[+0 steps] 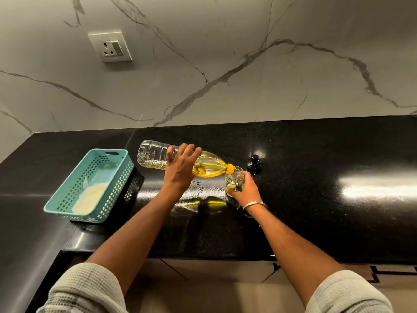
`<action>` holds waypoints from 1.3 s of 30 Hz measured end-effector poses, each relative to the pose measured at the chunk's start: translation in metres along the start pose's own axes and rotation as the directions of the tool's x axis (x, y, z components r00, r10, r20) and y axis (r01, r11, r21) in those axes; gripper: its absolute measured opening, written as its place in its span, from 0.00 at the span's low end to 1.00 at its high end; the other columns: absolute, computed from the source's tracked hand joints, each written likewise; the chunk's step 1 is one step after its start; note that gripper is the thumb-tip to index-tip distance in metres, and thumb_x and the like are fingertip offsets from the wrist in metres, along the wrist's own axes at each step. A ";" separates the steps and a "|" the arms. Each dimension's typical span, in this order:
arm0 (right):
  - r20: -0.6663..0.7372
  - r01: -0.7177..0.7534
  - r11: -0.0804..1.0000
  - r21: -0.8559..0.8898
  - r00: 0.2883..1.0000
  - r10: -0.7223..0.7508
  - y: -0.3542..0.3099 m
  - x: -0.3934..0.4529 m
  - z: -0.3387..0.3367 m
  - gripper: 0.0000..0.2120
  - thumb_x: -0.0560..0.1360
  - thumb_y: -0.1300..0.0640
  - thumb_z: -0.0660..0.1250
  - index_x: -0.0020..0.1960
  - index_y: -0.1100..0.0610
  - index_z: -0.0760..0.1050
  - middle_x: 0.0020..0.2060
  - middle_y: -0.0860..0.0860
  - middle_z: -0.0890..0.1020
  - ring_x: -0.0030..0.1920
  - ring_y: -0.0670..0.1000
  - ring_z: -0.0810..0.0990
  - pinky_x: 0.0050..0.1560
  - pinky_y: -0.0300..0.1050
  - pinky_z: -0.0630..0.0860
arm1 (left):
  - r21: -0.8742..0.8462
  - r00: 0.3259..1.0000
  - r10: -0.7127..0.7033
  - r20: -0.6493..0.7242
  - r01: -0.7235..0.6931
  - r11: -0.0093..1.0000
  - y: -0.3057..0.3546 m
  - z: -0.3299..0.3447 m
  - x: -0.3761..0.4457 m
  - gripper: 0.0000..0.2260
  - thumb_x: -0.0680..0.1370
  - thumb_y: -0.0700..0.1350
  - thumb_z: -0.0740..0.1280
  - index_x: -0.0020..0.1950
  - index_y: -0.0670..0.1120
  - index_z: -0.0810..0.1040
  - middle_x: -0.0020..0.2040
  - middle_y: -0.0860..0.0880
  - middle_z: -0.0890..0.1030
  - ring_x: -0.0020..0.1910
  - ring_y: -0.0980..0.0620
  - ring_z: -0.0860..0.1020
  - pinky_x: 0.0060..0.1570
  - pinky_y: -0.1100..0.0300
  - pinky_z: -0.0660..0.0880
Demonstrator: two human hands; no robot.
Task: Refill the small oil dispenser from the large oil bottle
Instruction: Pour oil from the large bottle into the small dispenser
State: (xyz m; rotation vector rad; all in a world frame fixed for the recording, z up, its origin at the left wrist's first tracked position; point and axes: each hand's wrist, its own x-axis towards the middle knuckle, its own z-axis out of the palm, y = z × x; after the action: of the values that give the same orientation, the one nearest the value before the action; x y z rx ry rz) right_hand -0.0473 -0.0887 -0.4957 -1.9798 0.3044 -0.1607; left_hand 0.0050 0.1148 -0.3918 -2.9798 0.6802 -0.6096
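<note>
The large clear oil bottle lies tipped almost flat above the black counter, yellow oil pooled toward its orange neck, which meets the rim of the small glass dispenser jar. My left hand grips the bottle around its middle. My right hand holds the jar upright on the counter, fingers wrapped round its lower part. The dispenser's black pump top stands on the counter just behind and right of the jar.
A teal perforated basket with something pale inside sits at the left on a black basket. The black counter's front edge runs below my forearms. A wall socket is on the marble backsplash.
</note>
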 end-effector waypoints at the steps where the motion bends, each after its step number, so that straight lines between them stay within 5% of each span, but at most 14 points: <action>1: -0.001 -0.001 1.000 -0.002 1.000 0.001 0.000 0.000 0.000 0.29 0.64 0.58 0.78 0.60 0.54 0.69 0.54 0.52 0.78 0.53 0.50 0.78 0.52 0.41 0.73 | 0.001 1.000 0.004 0.000 -0.004 1.000 0.001 -0.001 0.000 0.34 0.55 0.34 0.79 0.59 0.49 0.78 0.55 0.48 0.79 0.57 0.46 0.77 0.57 0.51 0.58; 39: -0.011 0.008 1.000 -0.012 1.000 -0.008 0.000 0.000 0.000 0.29 0.63 0.58 0.79 0.59 0.55 0.69 0.55 0.54 0.77 0.54 0.52 0.77 0.56 0.45 0.75 | 0.065 0.999 0.045 -0.011 -0.044 0.997 0.004 -0.004 0.004 0.35 0.54 0.34 0.80 0.59 0.51 0.77 0.55 0.50 0.78 0.57 0.47 0.76 0.58 0.51 0.58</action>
State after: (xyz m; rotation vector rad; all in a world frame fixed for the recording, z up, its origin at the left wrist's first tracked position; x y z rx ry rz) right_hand -0.0475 -0.0886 -0.4955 -1.9924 0.3058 -0.1755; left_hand 0.0055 0.1097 -0.3866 -2.8957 0.7116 -0.6347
